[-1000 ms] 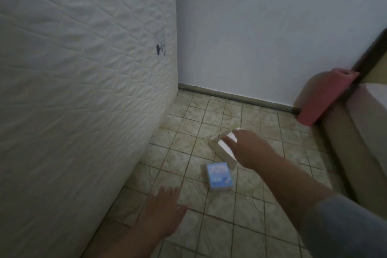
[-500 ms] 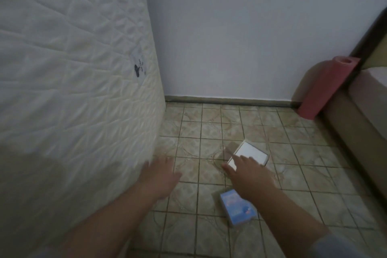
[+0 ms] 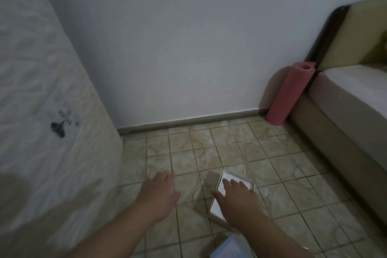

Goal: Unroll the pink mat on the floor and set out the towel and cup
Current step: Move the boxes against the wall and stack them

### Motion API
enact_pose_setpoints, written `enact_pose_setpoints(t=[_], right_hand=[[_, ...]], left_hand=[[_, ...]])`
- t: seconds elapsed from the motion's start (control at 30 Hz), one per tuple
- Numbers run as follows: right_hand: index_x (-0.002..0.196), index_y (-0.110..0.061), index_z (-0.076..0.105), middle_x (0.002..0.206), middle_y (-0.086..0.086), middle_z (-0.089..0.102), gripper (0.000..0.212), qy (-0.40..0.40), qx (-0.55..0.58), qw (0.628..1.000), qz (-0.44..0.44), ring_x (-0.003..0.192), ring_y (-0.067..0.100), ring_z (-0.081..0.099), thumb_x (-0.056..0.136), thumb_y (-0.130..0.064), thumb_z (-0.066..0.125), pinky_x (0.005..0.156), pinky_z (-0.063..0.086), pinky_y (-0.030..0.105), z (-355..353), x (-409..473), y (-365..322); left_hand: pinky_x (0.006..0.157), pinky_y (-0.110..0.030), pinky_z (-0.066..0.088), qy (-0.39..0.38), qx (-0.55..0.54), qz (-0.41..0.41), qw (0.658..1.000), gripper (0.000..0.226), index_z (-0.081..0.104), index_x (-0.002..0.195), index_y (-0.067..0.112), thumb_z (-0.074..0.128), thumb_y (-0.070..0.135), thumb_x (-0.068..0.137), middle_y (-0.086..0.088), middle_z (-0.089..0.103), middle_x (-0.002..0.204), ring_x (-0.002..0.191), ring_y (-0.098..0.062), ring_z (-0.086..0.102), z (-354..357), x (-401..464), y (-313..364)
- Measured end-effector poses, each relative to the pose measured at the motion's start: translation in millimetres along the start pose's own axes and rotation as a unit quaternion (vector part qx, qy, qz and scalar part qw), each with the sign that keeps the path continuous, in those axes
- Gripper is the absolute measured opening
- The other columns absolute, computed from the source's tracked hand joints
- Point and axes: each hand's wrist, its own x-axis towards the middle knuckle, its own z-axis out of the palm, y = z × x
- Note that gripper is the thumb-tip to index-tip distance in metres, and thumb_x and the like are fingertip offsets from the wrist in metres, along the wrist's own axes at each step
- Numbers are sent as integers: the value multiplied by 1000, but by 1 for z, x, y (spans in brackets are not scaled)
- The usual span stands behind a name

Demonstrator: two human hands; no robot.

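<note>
White cardboard shows under the right hand (image 3: 238, 201): a flat white box (image 3: 219, 201) lies closed on the tiled floor (image 3: 272, 163), so its contents cannot be told. The hand lies palm-down over the lid with fingers spread and flat, pressing on it, not clamped around it. Just nearer the camera, partly hidden by the right forearm, a light blue box (image 3: 226, 247) lies at the bottom edge, also closed and blurred. The left hand (image 3: 159, 192) reaches forward to the left of the white box, palm down, fingers loosely apart, holding nothing; whether it touches the tiles cannot be told. The rolled pink mat (image 3: 290, 94) stands upright and tightly rolled in the far right corner, leaning where the white wall (image 3: 188, 48) meets the bed (image 3: 345, 111), well apart from both hands. Along the left side a quilted white mattress (image 3: 41, 111) stands on edge against the wall, with a dark printed mark on it, narrowing the open floor. No towel or cup can be made out in the dim light.
</note>
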Motion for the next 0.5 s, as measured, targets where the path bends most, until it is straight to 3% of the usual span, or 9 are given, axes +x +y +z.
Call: enact_pose_setpoints(t=[0.2,0.33,0.5], right_hand=[[141,-20,34,145,7,43,65,92,88,983,134,133,26,39,93,-61,19,105,34,45,-92,107,33],[141,-18,36,145,7,44,66,151,118,964,185,133,27,38,93,-61,19,104,33,46,-127,160,46],[138,-18,39,141,7,48,66,177,154,921,311,129,27,43,93,-61,17,101,36,44,-129,208,51]], left_hand=[[120,-44,9,-101,39,62,992,65,11,152,24,31,51,96,5,7,161,148,-15,5,2,78,2],[120,-44,5,-191,84,88,974,71,6,153,25,34,55,95,5,1,162,149,-17,-1,-19,151,-4],[120,-43,4,-160,157,187,956,68,6,153,22,32,51,97,3,1,162,149,-16,1,-73,257,-15]])
